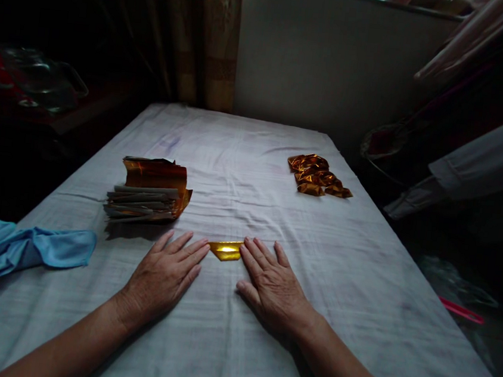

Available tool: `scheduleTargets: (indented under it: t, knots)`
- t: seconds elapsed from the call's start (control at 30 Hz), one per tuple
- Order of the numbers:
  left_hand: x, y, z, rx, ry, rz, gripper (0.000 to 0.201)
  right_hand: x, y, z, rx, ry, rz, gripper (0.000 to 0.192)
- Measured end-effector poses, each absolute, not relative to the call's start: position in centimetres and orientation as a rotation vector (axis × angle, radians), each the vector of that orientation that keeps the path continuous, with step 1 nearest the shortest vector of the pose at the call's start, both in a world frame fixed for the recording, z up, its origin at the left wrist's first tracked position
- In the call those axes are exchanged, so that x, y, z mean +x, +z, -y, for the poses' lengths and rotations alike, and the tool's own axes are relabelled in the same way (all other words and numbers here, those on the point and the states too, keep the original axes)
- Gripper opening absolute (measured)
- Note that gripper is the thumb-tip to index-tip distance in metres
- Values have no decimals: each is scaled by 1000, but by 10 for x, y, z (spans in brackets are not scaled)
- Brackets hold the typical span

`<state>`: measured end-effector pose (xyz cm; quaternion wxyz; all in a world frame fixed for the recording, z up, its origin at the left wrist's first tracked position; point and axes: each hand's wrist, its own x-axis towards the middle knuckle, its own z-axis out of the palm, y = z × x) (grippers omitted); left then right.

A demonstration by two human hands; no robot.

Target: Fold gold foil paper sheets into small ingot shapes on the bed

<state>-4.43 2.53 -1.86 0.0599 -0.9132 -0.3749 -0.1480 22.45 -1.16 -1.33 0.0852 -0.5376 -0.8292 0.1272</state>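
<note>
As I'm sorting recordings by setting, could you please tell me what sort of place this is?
Probably a room in a home, judging by the patterned curtain, the hanging garments on the right and the wrinkled white sheet.

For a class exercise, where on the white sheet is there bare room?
Bare: between the foil stack and foil pieces; right of the right hand. Crowded: at the gold strip, and among the blue cloth, stack and left hand.
</note>
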Motion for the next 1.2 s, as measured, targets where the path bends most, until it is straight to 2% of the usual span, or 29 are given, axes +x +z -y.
scheduleTargets:
  t: [0.33,0.57,0.77,0.93,1.2]
  knots:
    - [-6,-13,-27,-2694,-650,1168,39,222,-13,12,-1573,391,2443,62]
    - [-11,-13,-45,-2816,-649,1398,14,222,-4,-11,-1540,363,2308,58]
    - [-12,-15,-40,-2805,-794,1395,11,221,-5,-31,-1505,329,2261,35]
    - [-11,-15,-41,-2810,-878,1335,9,224,-19,-25,-1399,287,2154,33]
    - [-10,-2,-48,-2917,-809,1507,12,226,-22,-33,-1259,606,1841,22]
